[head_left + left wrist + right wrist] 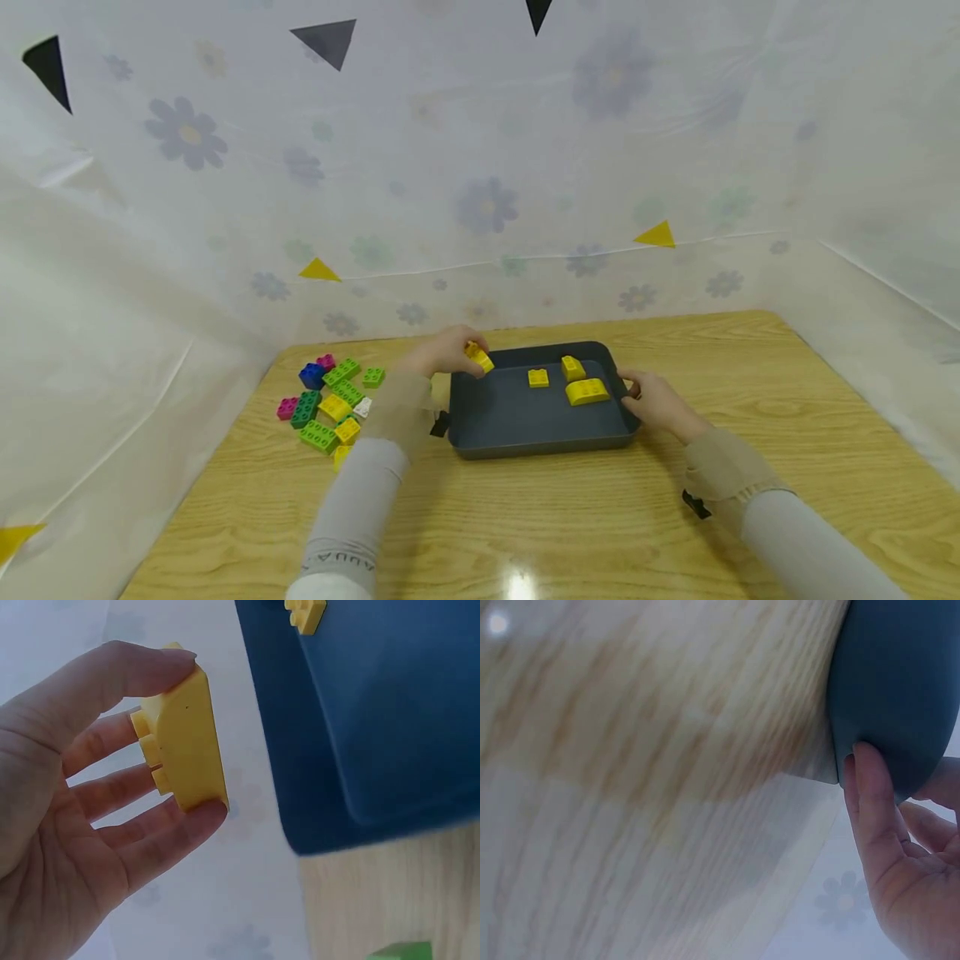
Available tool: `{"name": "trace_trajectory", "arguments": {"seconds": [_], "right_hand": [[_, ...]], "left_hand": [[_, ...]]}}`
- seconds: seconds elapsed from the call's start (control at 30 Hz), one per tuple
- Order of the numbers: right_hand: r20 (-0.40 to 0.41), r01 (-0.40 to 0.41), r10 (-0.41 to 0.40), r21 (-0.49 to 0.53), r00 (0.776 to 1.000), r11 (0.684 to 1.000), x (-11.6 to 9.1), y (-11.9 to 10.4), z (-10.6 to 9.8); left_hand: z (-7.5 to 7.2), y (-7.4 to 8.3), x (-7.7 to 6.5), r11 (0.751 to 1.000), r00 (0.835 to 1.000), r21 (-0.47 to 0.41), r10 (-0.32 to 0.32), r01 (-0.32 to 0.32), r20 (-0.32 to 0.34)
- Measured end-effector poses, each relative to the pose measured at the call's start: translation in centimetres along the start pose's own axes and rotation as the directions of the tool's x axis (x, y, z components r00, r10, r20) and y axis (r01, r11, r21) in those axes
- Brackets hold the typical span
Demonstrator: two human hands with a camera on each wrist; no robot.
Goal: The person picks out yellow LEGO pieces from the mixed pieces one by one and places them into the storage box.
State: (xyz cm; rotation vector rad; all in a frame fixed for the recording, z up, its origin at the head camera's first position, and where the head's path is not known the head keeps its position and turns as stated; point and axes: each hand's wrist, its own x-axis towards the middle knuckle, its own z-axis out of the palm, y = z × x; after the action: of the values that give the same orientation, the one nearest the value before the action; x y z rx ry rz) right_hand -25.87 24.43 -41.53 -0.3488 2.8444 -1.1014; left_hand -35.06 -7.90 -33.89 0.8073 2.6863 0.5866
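A yellow building block (187, 742) with studs and a sloped end is pinched between the thumb and fingers of my left hand (444, 352). In the head view this block (482, 360) hangs over the back left corner of a dark grey tray (502, 421). Inside the tray lie a small yellow block (538, 378), a yellow block with a curved top (572, 368) and a longer rounded yellow one (587, 392). My right hand (663, 407) grips the tray's right side. In the right wrist view its fingertips press on the tray's outer wall (892, 682).
Left of the tray lies a loose group of blocks, among them light green (319, 436), dark green (305, 409), blue (312, 376), magenta (287, 407), yellow (335, 407) and white (363, 407). My left forearm partly covers this group. A flowered sheet (420, 208) hangs behind the wooden table (570, 517).
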Motion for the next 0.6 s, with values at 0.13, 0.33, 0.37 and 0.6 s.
{"name": "trace_trajectory", "arguments": {"seconds": [0.13, 0.33, 0.37, 0.6], "right_hand": [[0.013, -0.002, 0.002, 0.016, 1.0, 1.0, -0.1, 0.0, 0.0], [0.031, -0.024, 0.023, 0.033, 0.999, 0.999, -0.2, -0.1, -0.1], [0.03, -0.026, 0.024, 0.034, 0.999, 0.999, -0.2, -0.1, -0.1], [0.027, -0.018, 0.017, 0.03, 0.999, 0.999, -0.2, 0.0, -0.1]], "left_hand": [[0.8, 0.1, 1.2, 0.999, 0.999, -0.02, -0.035, 0.036, 0.014], [1.6, 0.4, 2.2, 0.996, 0.995, -0.044, -0.073, 0.076, 0.066], [1.8, 0.5, 2.4, 0.996, 0.994, -0.045, -0.078, 0.082, 0.072], [2.8, 1.2, 3.1, 0.981, 0.979, -0.055, -0.184, 0.189, 0.085]]}}
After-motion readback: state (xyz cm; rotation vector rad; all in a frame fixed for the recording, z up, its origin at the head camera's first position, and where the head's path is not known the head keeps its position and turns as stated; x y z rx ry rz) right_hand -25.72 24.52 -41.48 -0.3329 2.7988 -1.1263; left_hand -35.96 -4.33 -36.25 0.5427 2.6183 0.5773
